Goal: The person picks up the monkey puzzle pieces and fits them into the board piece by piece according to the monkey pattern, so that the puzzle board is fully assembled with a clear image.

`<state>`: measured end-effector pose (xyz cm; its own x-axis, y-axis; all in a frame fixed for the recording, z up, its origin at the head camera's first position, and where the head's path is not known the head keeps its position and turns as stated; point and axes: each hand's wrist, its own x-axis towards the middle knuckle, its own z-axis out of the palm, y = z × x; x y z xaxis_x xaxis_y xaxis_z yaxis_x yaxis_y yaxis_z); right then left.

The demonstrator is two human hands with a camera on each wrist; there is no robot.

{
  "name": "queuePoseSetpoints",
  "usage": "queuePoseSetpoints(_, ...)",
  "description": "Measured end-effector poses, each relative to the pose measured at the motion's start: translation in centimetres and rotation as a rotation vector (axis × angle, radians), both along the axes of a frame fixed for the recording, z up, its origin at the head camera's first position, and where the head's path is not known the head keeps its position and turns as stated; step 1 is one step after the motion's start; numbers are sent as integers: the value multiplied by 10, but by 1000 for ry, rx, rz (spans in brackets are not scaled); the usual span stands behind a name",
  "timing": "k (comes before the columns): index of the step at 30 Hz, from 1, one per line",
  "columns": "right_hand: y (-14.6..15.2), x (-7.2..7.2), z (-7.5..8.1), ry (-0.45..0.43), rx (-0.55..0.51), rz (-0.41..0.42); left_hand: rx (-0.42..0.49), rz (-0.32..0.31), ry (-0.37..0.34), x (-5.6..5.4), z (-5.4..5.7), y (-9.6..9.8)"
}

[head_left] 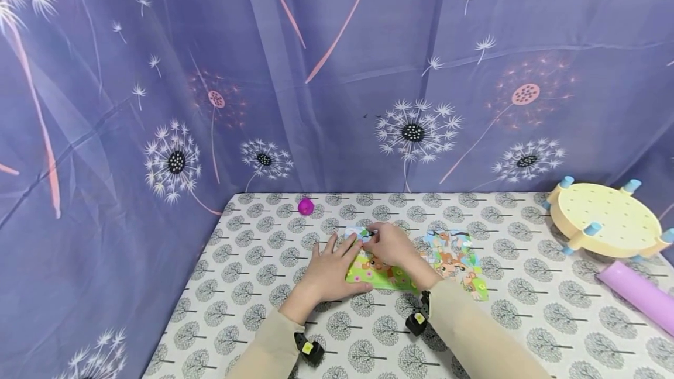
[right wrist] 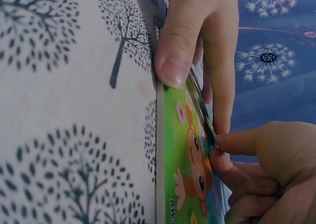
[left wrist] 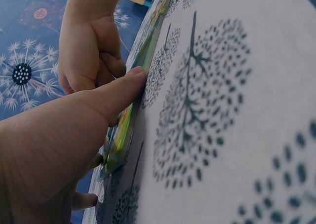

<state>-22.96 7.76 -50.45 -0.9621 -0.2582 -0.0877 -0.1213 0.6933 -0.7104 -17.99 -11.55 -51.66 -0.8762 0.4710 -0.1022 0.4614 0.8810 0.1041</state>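
A cartoon picture puzzle board (head_left: 387,281), green at the bottom with an orange animal, lies flat on the tablecloth. My left hand (head_left: 330,272) rests over its left side with fingers spread; the thumb (right wrist: 175,68) presses at the near edge. My right hand (head_left: 392,245) is bent over the board's upper part. Its thumb and forefinger pinch the edge of a thin, flat puzzle piece (right wrist: 205,116), raised at a slant from the board. Most of that piece is hidden by the hands. Right of the board lies a second cartoon picture (head_left: 455,265), partly behind the right forearm.
A small magenta object (head_left: 305,206) sits near the table's back edge. At the right stand a pale yellow oval stool-like thing (head_left: 608,218) with blue feet and a lilac roll (head_left: 637,296). A purple dandelion curtain (head_left: 337,104) hangs behind the tree-patterned cloth (head_left: 253,320).
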Motion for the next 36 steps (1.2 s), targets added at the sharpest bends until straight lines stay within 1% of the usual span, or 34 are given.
queuePoseSetpoints(4, 3, 0, 0, 10, 5, 2, -4, -1, 3, 0, -2, 0)
queuePoseSetpoints(7, 10, 1, 0, 20, -20, 17, -12, -8, 0, 0, -2, 0)
queuePoseSetpoints(11, 28, 5, 2, 33, -53, 26, -18, -13, -6, 0, -1, 2)
queuePoseSetpoints(15, 51, 10, 3, 46, -69, 19, -31, -4, -8, 1, 1, 4)
queuePoseSetpoints(19, 78, 13, 3, 73, -51, -7, -38, 11, -4, 2, 1, 6)
queuePoseSetpoints(24, 112, 18, 2, 100, -19, -71, -26, 23, -2, 3, 1, 7)
queuePoseSetpoints(28, 135, 21, 2, 86, -27, -101, -16, 25, -3, 3, 2, 8)
queuePoseSetpoints(32, 151, 21, -2, 78, -3, -119, -10, 28, -9, 3, 4, 8)
queuePoseSetpoints(36, 158, 21, -4, 77, 49, -134, -9, 31, -17, 2, 5, 9)
